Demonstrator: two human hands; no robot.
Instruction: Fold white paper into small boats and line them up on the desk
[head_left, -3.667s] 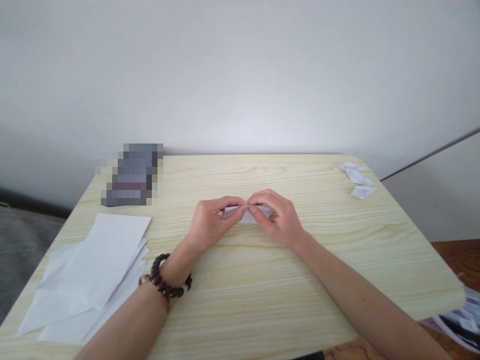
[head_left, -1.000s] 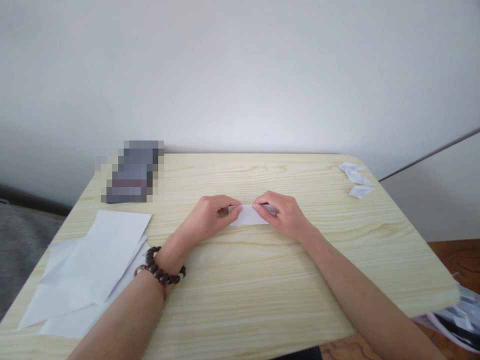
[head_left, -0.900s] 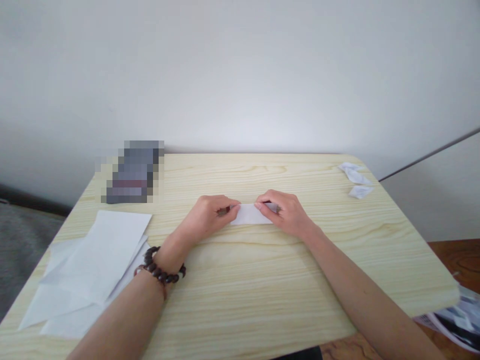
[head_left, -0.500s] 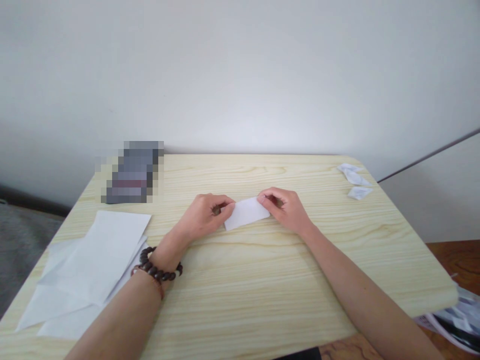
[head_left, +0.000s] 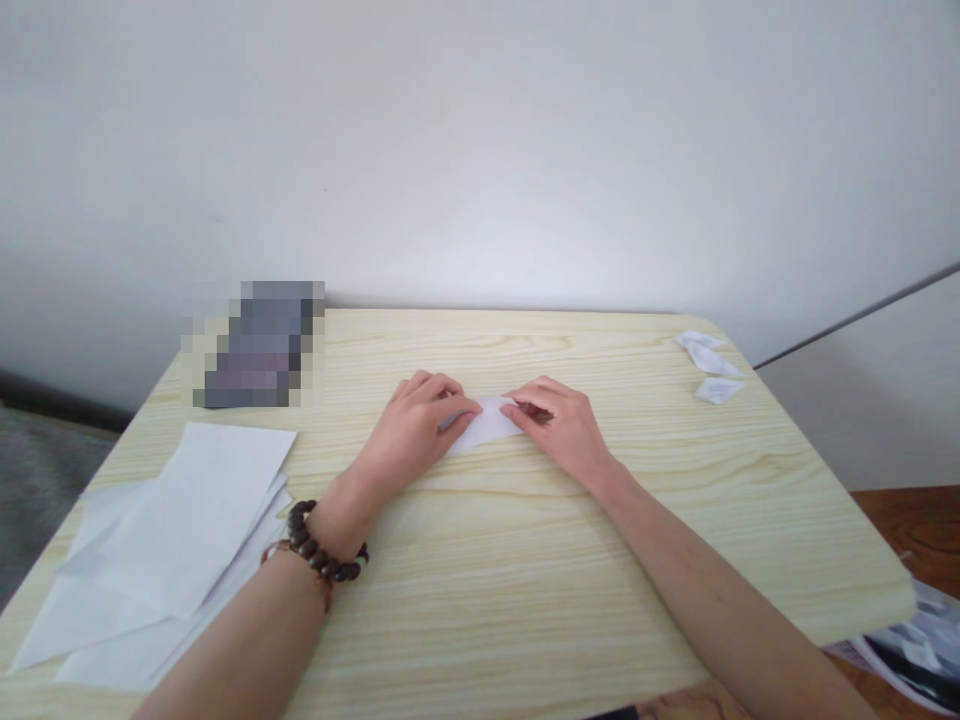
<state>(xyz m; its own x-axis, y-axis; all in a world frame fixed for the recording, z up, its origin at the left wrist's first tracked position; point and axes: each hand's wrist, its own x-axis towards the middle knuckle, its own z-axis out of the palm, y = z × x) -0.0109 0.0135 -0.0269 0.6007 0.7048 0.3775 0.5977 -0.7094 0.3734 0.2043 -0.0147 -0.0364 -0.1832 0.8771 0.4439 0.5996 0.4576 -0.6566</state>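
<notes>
A small folded piece of white paper (head_left: 487,424) is held between my two hands, just above or on the wooden table (head_left: 480,580); I cannot tell which. My left hand (head_left: 421,425) pinches its left part between thumb and fingers, and the fingers hide that end. At the upper right edge, my right hand (head_left: 559,425) grips the paper with thumb and forefinger. Dark beads circle my left wrist.
Several loose white sheets (head_left: 195,520) overlap on the table's left side. Behind them lies a pixelated dark object (head_left: 259,345). Small folded paper pieces (head_left: 718,390) sit at the far right. A pale wall (head_left: 480,150) rises behind the table.
My hands have come closer together along the paper, so less of it shows. The left hand now covers more of its left end.
</notes>
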